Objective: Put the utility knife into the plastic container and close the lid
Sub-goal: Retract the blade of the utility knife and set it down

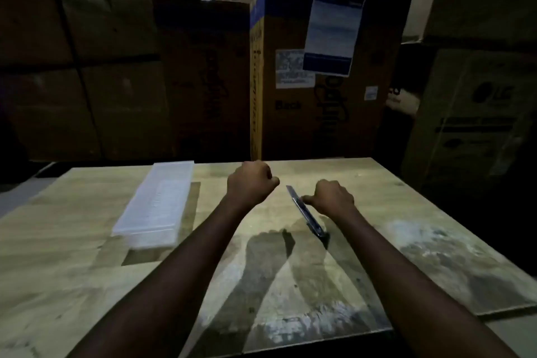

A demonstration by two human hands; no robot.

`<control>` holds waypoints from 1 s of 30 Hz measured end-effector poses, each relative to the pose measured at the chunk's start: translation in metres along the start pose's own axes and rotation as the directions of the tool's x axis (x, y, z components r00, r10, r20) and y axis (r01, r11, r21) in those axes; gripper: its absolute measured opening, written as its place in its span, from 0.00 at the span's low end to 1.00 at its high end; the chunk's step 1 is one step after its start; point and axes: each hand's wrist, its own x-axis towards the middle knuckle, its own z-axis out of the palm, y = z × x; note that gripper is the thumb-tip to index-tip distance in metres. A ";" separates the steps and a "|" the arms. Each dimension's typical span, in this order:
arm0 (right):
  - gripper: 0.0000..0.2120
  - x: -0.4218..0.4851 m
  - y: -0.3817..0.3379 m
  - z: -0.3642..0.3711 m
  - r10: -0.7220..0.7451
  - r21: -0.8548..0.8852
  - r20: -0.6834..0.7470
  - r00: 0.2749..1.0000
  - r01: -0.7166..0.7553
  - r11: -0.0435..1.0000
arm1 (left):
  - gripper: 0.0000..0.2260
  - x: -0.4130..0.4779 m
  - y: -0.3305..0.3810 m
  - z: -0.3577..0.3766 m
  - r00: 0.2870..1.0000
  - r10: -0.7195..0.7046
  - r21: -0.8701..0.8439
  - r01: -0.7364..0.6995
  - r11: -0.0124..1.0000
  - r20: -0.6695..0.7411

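A dark utility knife (305,211) with its silver blade tip pointing away is held tilted above the wooden table (87,270), its rear end near the surface. My right hand (331,197) grips its handle with the thumb pressed on the side. My left hand (251,183) is a closed fist just left of the blade tip, holding nothing. A long translucent plastic container (157,206) lies to the left on the table with its lid on, well apart from both hands.
Tall cardboard boxes (325,67) stand close behind the table's far edge, more boxes at the right (476,125). The table's right edge runs diagonally at the lower right. The room is dim.
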 end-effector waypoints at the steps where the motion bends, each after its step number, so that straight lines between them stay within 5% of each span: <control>1: 0.21 0.000 0.000 0.009 0.013 -0.009 0.037 0.999 -0.013 1.000 | 0.13 0.002 -0.003 0.009 1.000 -0.019 -0.024 0.019 1.000 0.009; 5: 0.30 0.002 -0.004 0.037 0.010 -0.047 0.049 0.999 -0.008 0.999 | 0.16 -0.001 -0.012 0.043 0.989 -0.144 -0.148 0.147 0.978 0.032; 13: 0.31 0.022 -0.006 0.054 0.030 -0.063 0.009 1.000 -0.029 0.998 | 0.15 -0.011 -0.014 0.094 0.964 -0.266 -0.370 0.251 0.894 0.012; 22: 0.13 0.036 -0.006 0.065 0.041 -0.071 -0.002 0.999 -0.041 0.997 | 0.13 -0.003 -0.028 0.116 0.977 -0.212 -0.415 0.206 0.886 0.034; 30: 0.12 0.032 -0.007 0.058 -0.011 0.033 -0.042 0.999 0.013 0.999 | 0.09 -0.001 -0.031 0.109 0.915 -0.305 -0.715 0.399 0.574 0.266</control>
